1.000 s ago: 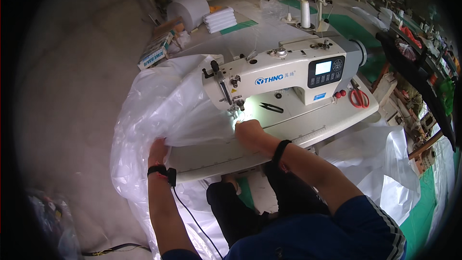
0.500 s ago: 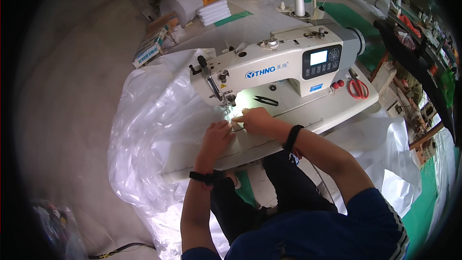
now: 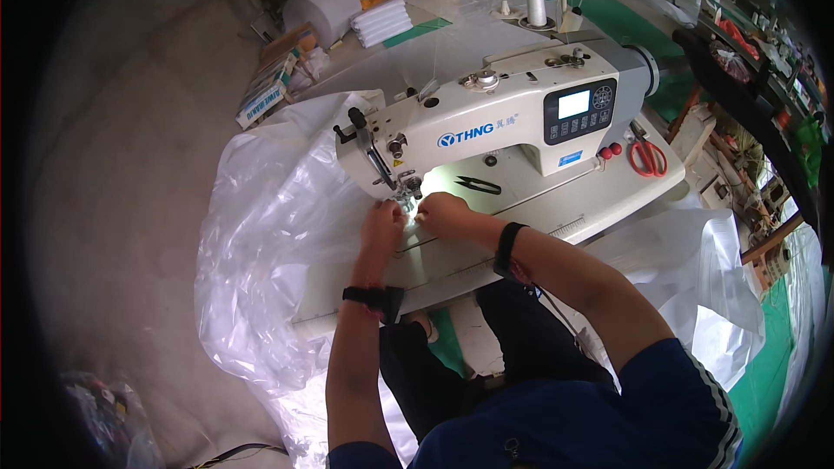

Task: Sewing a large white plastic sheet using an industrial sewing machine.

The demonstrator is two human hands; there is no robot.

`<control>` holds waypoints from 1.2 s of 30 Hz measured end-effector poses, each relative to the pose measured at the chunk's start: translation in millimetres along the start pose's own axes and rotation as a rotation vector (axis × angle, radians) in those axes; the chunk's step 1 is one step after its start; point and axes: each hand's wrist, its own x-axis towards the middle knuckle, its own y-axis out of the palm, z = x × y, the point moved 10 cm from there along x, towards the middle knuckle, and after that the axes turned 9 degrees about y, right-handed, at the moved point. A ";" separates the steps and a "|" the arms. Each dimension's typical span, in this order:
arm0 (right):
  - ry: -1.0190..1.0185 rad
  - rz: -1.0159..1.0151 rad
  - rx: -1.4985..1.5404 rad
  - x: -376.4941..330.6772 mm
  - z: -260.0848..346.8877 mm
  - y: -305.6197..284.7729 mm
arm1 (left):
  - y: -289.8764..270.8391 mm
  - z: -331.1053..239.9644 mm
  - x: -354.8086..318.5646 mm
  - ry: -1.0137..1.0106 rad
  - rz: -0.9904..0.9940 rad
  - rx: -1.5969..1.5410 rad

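A white sewing machine (image 3: 478,122) stands on its pale table, its lamp lighting the needle area (image 3: 408,200). My left hand (image 3: 382,227) is closed just in front and to the left of the presser foot. Close by on the right, my right hand (image 3: 445,214) has its fingers bent together in a pinch. What either set of fingertips holds is too small to make out. Translucent white plastic sheeting (image 3: 261,217) is bunched along the left of the machine and hangs off the table. Black thread snips (image 3: 478,185) lie on the machine bed behind my right hand.
Red-handled scissors (image 3: 647,159) lie at the table's right end, beside two small red balls (image 3: 611,151). A white thread cone (image 3: 535,2) stands behind the machine. Farther back left are a big white roll (image 3: 321,10) and a folded white stack (image 3: 382,23). More sheeting (image 3: 686,269) hangs at right.
My left hand has moved up toward the presser foot and its fingers have curled in. My right hand has shifted slightly left, its forefinger now drawn in. The view has shifted slightly.
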 end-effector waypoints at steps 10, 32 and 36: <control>0.039 0.125 0.348 11.0 -24.5 5.3 | 1.2 -35.1 -27.2 0.190 -0.102 -0.081; 0.383 0.070 0.556 12.2 -35.1 1.4 | 33.3 42.1 11.9 -0.267 0.286 -0.119; 0.439 0.063 0.674 12.2 -47.4 2.7 | 34.9 35.7 16.0 -0.274 0.262 -0.146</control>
